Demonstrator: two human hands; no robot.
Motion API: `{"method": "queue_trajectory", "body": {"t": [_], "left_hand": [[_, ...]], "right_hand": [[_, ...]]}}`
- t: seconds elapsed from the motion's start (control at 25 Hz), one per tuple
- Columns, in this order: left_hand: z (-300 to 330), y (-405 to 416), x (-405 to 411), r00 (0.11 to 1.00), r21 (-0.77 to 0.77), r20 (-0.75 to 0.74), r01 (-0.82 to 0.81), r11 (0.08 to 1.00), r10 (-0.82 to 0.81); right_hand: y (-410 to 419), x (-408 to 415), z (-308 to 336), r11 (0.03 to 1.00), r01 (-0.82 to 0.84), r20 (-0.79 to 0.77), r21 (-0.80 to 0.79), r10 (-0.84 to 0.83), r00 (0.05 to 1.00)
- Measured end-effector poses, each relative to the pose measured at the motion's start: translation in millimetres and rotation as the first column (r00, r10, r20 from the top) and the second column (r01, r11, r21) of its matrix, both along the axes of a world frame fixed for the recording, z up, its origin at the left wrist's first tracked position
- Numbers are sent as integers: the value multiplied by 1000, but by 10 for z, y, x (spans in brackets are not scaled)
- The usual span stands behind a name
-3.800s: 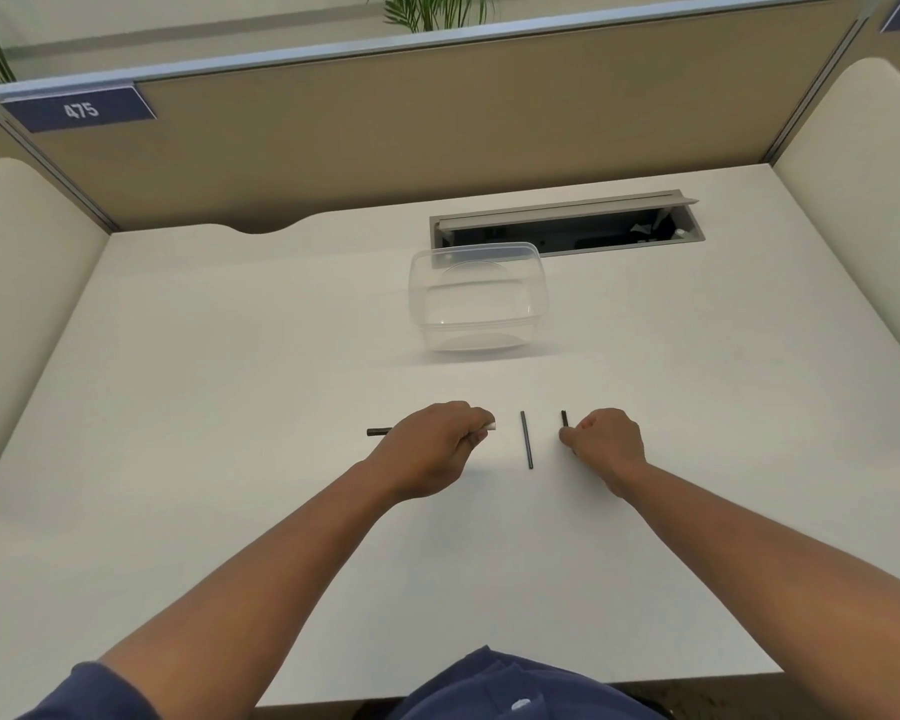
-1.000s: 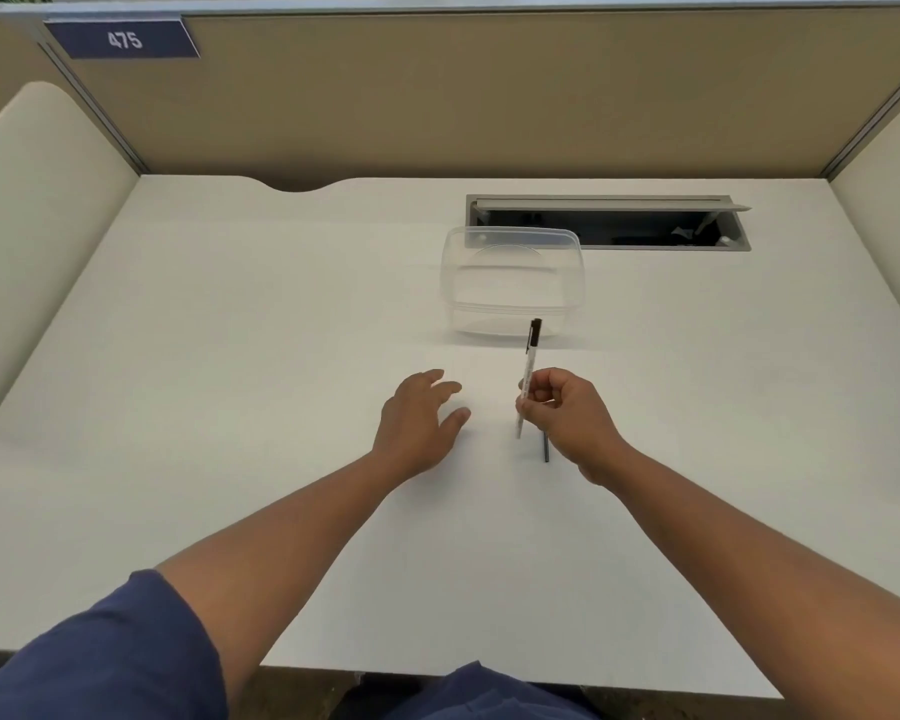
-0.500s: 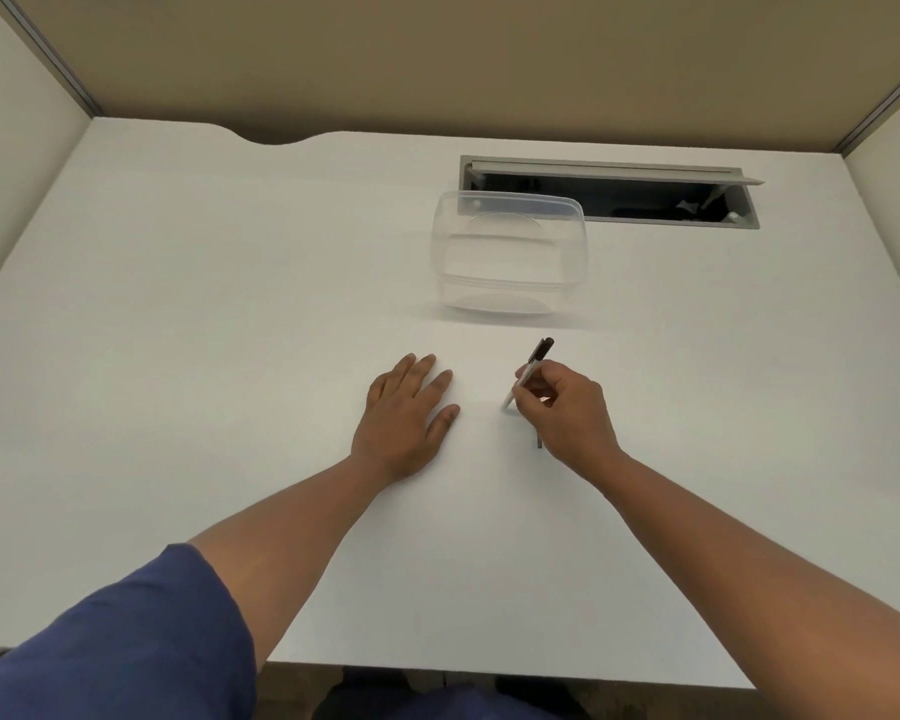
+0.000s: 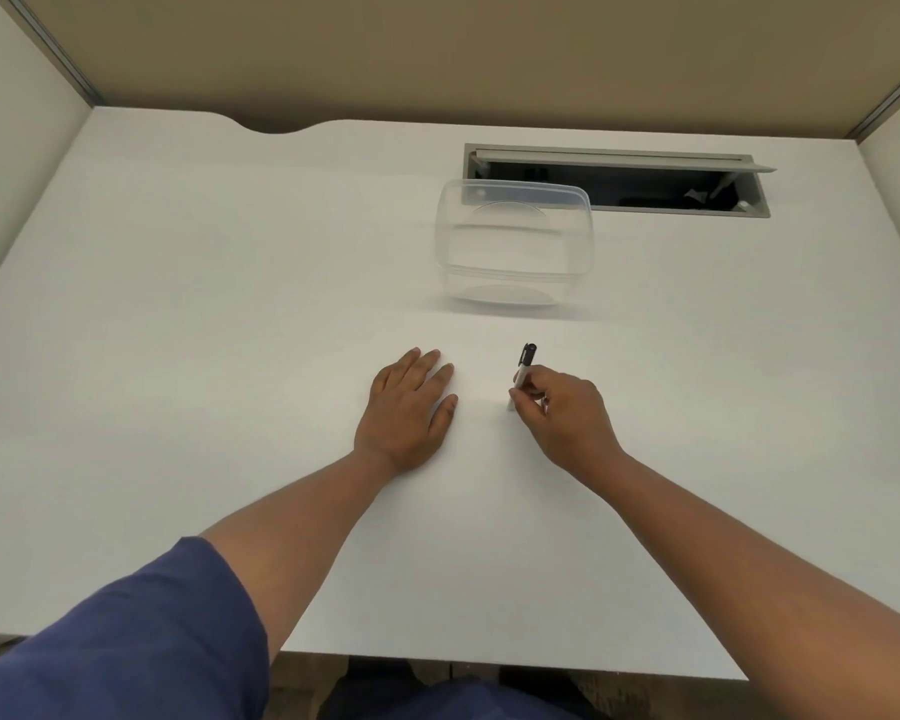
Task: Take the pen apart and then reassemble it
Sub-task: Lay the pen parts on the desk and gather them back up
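Since half-second ago, pen [image 4: 524, 367] swung more upright at frame centre, pinched in my right hand [image 4: 562, 413] fingers, lower end on tabletop [image 4: 230, 314]; left hand [image 4: 405, 412] flat, fingers straight, holding nothing.

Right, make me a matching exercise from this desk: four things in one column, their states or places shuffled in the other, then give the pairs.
Things:
1. left hand
2. right hand
3. clear plastic container
4. cable hatch

States or places:
A. lid propped open, set into the desk at the back
B. grips the pen, which stands tilted with its black cap up
C. lies flat on the desk, fingers straight
D. stands on the desk beyond the hands, nothing visible inside

Pairs: 1-C, 2-B, 3-D, 4-A
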State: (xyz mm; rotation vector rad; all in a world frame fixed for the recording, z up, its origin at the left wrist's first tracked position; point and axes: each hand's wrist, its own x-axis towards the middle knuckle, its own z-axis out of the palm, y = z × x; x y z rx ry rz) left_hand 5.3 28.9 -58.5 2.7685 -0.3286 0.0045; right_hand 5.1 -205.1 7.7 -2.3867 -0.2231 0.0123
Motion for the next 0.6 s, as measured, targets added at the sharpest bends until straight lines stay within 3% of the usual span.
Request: {"method": "queue_trajectory", "body": {"t": [0.36, 0.6], "left_hand": [[11, -2, 0, 1000, -7, -13, -8, 1000, 8], [12, -6, -9, 1000, -14, -10, -11, 1000, 11]], "right_hand": [[-13, -22, -2, 998, -44, 9, -38, 44, 999], [22, -71, 40, 1000, -1, 103, 0, 1, 995]]}}
